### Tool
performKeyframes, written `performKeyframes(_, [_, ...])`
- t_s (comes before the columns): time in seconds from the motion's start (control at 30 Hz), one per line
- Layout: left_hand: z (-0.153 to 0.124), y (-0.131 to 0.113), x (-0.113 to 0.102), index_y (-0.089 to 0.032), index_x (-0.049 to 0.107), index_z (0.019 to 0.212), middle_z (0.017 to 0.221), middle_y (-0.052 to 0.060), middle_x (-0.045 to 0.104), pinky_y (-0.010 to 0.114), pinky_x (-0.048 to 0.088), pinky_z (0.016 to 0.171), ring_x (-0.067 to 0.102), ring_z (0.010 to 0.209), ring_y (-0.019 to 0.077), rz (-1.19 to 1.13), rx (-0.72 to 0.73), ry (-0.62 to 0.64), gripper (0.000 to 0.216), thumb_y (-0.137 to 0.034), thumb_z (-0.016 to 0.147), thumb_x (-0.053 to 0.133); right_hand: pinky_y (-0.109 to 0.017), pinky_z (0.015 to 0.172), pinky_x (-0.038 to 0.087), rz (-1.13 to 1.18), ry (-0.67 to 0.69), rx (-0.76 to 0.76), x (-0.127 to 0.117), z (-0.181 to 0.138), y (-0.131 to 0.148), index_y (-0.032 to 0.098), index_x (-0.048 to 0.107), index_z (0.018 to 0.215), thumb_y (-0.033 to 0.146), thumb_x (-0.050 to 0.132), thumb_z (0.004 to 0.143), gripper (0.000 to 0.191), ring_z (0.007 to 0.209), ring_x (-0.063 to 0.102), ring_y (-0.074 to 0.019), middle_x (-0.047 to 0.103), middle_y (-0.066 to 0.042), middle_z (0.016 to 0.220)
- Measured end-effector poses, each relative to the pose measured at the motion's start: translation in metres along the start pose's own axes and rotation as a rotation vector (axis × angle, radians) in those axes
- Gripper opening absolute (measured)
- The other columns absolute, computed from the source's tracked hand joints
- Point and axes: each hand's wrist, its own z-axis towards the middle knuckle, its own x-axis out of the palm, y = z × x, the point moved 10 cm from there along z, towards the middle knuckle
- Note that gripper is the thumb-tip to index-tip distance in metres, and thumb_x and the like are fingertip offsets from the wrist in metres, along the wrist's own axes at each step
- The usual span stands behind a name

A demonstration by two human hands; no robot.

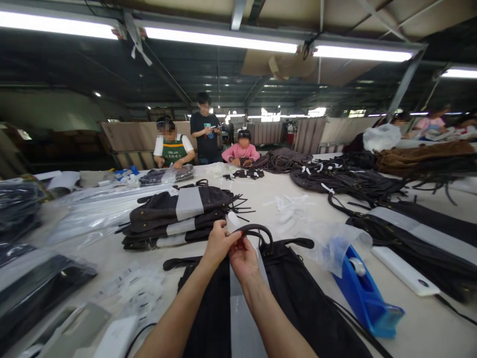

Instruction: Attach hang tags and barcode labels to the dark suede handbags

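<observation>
A dark bag [298,293] lies on the table in front of me, a pale grey strip [238,303] running down its middle. At its top, my left hand [219,242] closes its fingers on the near end of the bag's curved dark handle [266,230]. Below that same end, my right hand [244,258] has its fingers curled up against the handle. A small white piece [233,220] shows just beyond my left fingers; whether it is held or attached I cannot tell.
Folded dark bags [179,211] are stacked ahead left. A blue tape dispenser [363,293] and a white power strip [404,271] lie right. Labels [139,293] are scattered left. Dark bags [343,181] heap at the back right. Several people are across the table.
</observation>
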Motion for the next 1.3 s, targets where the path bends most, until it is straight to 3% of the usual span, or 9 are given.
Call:
performKeyframes(0.07, [-0.002, 0.001, 0.005, -0.006, 0.046, 0.113, 0.051, -0.005, 0.054, 0.025, 0.036, 0.052, 0.051, 0.052, 0.015, -0.068, -0.041, 0.044, 0.07, -0.043, 0.058, 0.069, -0.014, 0.059, 0.051, 0.028, 0.013, 0.028, 0.0, -0.003, -0.003, 0.016, 0.06, 0.064, 0.007, 0.046, 0.084, 0.027, 0.057, 0.06, -0.006, 0.064, 0.001, 0.061])
performKeyframes(0.33, [-0.009, -0.02, 0.016, -0.014, 0.064, 0.071, 0.056, -0.002, 0.055, 0.022, 0.035, 0.053, 0.047, 0.053, 0.0107, -0.182, 0.057, 0.195, 0.028, -0.041, 0.064, 0.065, -0.017, 0.066, 0.051, -0.131, 0.067, -0.128, -0.007, -0.024, 0.012, 0.015, 0.066, 0.08, 0.019, 0.062, 0.078, 0.007, 0.073, 0.063, -0.0095, 0.069, -0.003, 0.079])
performKeyframes(0.47, [-0.008, -0.018, 0.015, -0.015, 0.063, 0.066, 0.052, -0.005, 0.046, 0.021, 0.027, 0.048, 0.036, 0.049, 0.0079, -0.146, 0.057, 0.195, 0.027, -0.041, 0.065, 0.062, -0.029, 0.072, 0.052, -0.644, 0.122, -0.44, 0.0, -0.046, 0.042, 0.013, 0.066, 0.088, 0.037, 0.059, 0.08, 0.026, 0.078, 0.063, -0.0171, 0.068, -0.007, 0.082])
performKeyframes(0.6, [-0.005, -0.018, 0.014, -0.015, 0.062, 0.063, 0.052, -0.005, 0.043, 0.021, 0.023, 0.046, 0.031, 0.048, 0.007, -0.116, 0.063, 0.205, 0.027, -0.042, 0.067, 0.06, -0.033, 0.083, 0.049, -1.229, 0.382, -0.962, 0.046, -0.086, 0.068, 0.015, 0.066, 0.093, 0.033, 0.049, 0.088, 0.026, 0.088, 0.06, -0.0192, 0.063, -0.009, 0.091])
performKeyframes(0.73, [-0.004, -0.022, 0.017, -0.015, 0.064, 0.063, 0.054, -0.004, 0.046, 0.021, 0.024, 0.045, 0.034, 0.048, 0.0078, -0.113, 0.081, 0.215, 0.026, -0.04, 0.065, 0.06, -0.031, 0.09, 0.048, -1.425, 0.513, -1.26, 0.07, -0.109, 0.077, 0.016, 0.061, 0.109, 0.024, 0.042, 0.09, 0.028, 0.102, 0.055, -0.0183, 0.057, -0.012, 0.106])
performKeyframes(0.83, [-0.005, -0.025, 0.019, -0.014, 0.063, 0.063, 0.053, -0.004, 0.045, 0.021, 0.025, 0.044, 0.035, 0.049, 0.0082, -0.131, 0.079, 0.226, 0.024, -0.038, 0.063, 0.06, -0.032, 0.089, 0.049, -1.42, 0.618, -1.167, 0.079, -0.108, 0.073, 0.017, 0.056, 0.119, 0.023, 0.041, 0.09, 0.033, 0.106, 0.054, -0.0192, 0.055, -0.012, 0.114])
performKeyframes(0.97, [-0.008, -0.025, 0.021, -0.015, 0.064, 0.066, 0.055, -0.003, 0.049, 0.02, 0.029, 0.046, 0.039, 0.052, 0.0095, -0.161, 0.075, 0.235, 0.022, -0.036, 0.063, 0.058, -0.027, 0.074, 0.052, -1.211, 0.624, -0.783, 0.077, -0.089, 0.072, 0.021, 0.063, 0.107, 0.025, 0.057, 0.082, 0.026, 0.076, 0.06, -0.014, 0.06, -0.006, 0.102])
performKeyframes(1.07, [-0.009, -0.024, 0.02, -0.016, 0.067, 0.07, 0.058, -0.002, 0.053, 0.021, 0.032, 0.047, 0.043, 0.053, 0.0106, -0.169, 0.096, 0.237, 0.026, -0.039, 0.065, 0.057, -0.028, 0.077, 0.051, -1.091, 0.629, -0.609, 0.077, -0.081, 0.072, 0.021, 0.065, 0.1, 0.022, 0.071, 0.068, 0.032, 0.078, 0.06, -0.0148, 0.061, -0.004, 0.098])
performKeyframes(1.3, [-0.007, -0.017, 0.018, -0.016, 0.069, 0.08, 0.062, 0.0, 0.059, 0.02, 0.034, 0.045, 0.046, 0.054, 0.0106, -0.197, 0.106, 0.175, 0.029, -0.04, 0.069, 0.057, -0.019, 0.046, 0.04, -1.109, 0.403, -0.453, 0.06, -0.062, 0.077, 0.014, 0.062, 0.076, 0.044, 0.06, 0.077, 0.03, 0.048, 0.051, -0.009, 0.058, 0.001, 0.057])
